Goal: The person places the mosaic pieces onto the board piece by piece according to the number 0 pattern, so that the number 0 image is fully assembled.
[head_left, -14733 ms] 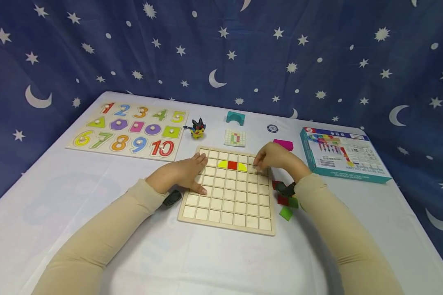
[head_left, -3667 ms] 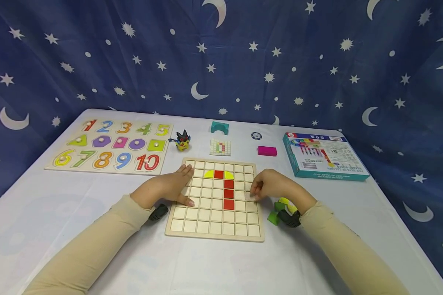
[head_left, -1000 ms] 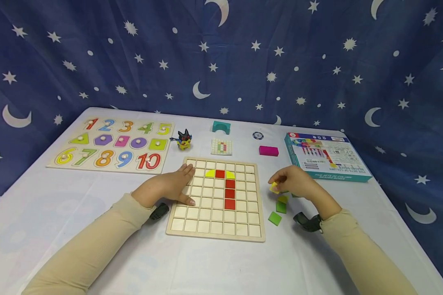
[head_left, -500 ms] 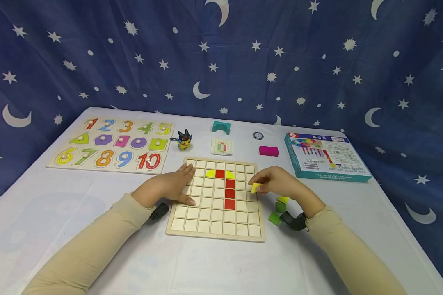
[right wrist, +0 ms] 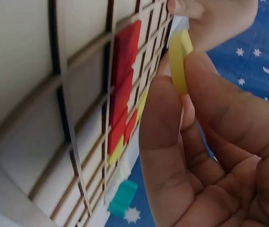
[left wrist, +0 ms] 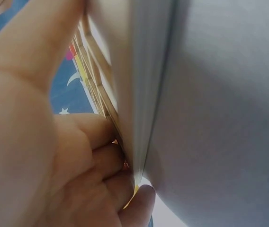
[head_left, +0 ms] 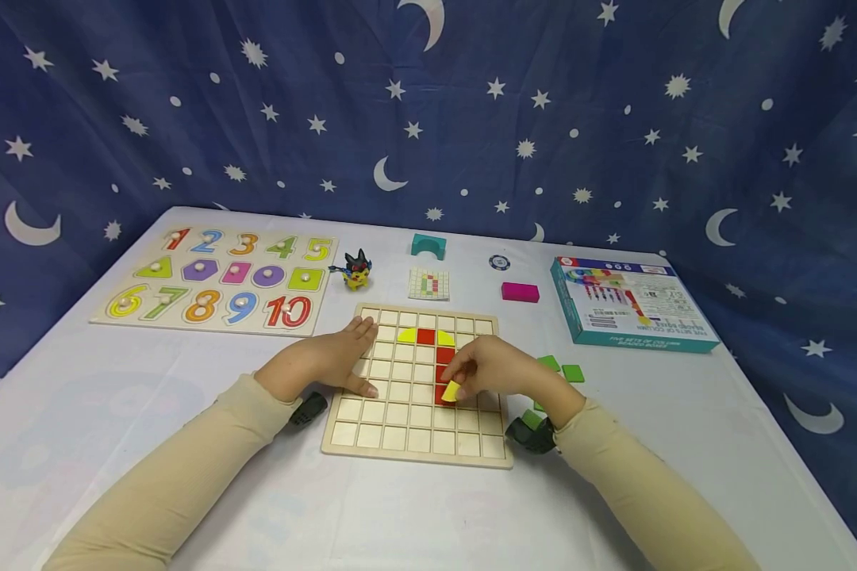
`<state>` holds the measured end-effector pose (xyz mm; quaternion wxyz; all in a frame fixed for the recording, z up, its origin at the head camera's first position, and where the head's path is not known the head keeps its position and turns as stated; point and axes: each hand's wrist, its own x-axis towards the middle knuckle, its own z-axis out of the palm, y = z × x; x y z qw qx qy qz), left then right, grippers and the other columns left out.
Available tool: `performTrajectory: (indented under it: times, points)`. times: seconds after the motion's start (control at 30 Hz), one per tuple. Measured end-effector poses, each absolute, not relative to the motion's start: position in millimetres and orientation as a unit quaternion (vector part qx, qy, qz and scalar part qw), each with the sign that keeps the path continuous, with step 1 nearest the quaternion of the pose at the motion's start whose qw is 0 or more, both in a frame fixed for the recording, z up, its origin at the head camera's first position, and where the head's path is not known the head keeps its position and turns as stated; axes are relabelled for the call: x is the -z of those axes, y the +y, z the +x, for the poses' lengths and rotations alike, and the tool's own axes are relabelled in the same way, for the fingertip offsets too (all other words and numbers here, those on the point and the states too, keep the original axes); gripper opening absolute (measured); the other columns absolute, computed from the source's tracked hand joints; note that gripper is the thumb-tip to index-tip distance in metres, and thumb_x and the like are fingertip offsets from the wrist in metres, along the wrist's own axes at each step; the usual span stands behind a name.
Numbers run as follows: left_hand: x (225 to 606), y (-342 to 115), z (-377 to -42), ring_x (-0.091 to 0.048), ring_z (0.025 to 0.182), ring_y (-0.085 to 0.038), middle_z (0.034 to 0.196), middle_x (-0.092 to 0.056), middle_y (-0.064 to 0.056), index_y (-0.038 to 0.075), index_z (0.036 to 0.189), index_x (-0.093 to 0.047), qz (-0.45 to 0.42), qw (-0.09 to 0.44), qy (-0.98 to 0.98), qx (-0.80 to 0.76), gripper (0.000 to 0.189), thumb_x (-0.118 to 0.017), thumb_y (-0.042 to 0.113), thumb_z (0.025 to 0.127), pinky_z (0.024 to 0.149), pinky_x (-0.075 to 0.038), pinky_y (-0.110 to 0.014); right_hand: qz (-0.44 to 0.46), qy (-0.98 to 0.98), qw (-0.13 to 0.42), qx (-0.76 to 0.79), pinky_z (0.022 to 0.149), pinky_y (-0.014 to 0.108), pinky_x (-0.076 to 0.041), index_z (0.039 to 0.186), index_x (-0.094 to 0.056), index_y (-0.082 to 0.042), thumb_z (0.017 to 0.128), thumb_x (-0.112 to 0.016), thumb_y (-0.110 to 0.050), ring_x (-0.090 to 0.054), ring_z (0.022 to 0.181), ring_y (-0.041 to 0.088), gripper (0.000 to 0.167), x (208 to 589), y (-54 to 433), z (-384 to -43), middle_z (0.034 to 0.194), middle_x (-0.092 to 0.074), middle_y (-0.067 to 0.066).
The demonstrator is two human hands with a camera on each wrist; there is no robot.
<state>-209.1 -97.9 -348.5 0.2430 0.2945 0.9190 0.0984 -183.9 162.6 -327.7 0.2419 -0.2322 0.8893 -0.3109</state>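
Observation:
My right hand [head_left: 489, 366] pinches a small yellow tile [head_left: 451, 391] between thumb and finger, over the lowest red tile on the wooden grid board [head_left: 395, 414]. In the right wrist view the yellow tile [right wrist: 178, 61] is tilted up on edge, apart from the board. On the board lie two yellow tiles with a red tile [head_left: 425, 337] between them. Below the right yellow one [head_left: 446, 339] runs a column of red tiles [head_left: 444, 355], partly covered by my fingers. My left hand [head_left: 328, 361] rests on the board's left edge, thumb and fingers spread.
Green tiles [head_left: 573, 373] lie right of the board, some behind my right wrist. Beyond the board are a pattern card [head_left: 428, 284], teal arch block [head_left: 428, 247], magenta block [head_left: 520, 292], chip [head_left: 499, 262] and toy figure [head_left: 356, 270]. A number puzzle [head_left: 214, 277] and box [head_left: 632, 305] flank them.
Red tiles have been added in a column since the oldest frame. Recently my right hand picked a yellow tile from the right-hand pile and carried it left over the board. My left hand stayed put.

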Motion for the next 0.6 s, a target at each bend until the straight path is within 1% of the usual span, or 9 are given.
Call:
performTrajectory:
  times: [0.2, 0.37, 0.6]
  points:
    - [349.0, -98.4, -208.8, 0.001, 0.14, -0.04, 0.151, -0.002, -0.027, -0.009, 0.144, -0.008, 0.293, 0.245, 0.919, -0.096, 0.106, -0.066, 0.05, 0.078, 0.114, -0.011, -0.048, -0.23, 0.892, 0.254, 0.296, 0.06, 0.022, -0.046, 0.079, -0.069, -0.009, 0.072, -0.072, 0.004, -0.052, 0.065, 0.011, 0.014, 333.7, 153.2, -179.4, 0.068, -0.059, -0.001]
    - [349.6, -97.9, -209.7, 0.001, 0.14, -0.04, 0.151, -0.003, -0.027, -0.009, 0.144, -0.008, 0.292, 0.245, 0.919, -0.096, 0.107, -0.066, 0.05, 0.078, 0.114, -0.011, -0.048, -0.225, 0.898, 0.259, 0.275, 0.058, 0.022, -0.045, 0.077, -0.07, -0.011, 0.071, -0.075, 0.001, -0.052, 0.064, 0.012, 0.014, 338.4, 147.6, -176.7, 0.068, -0.06, -0.002]
    - [349.6, -97.8, -209.5, 0.001, 0.14, -0.04, 0.151, -0.002, -0.027, -0.009, 0.144, -0.008, 0.29, 0.246, 0.92, -0.094, 0.106, -0.066, 0.05, 0.078, 0.114, -0.011, -0.048, -0.24, 0.901, 0.244, 0.266, 0.056, 0.022, -0.043, 0.073, -0.069, -0.012, 0.069, -0.077, -0.001, -0.051, 0.061, 0.01, 0.014, 340.5, 142.8, -173.6, 0.065, -0.059, -0.003]
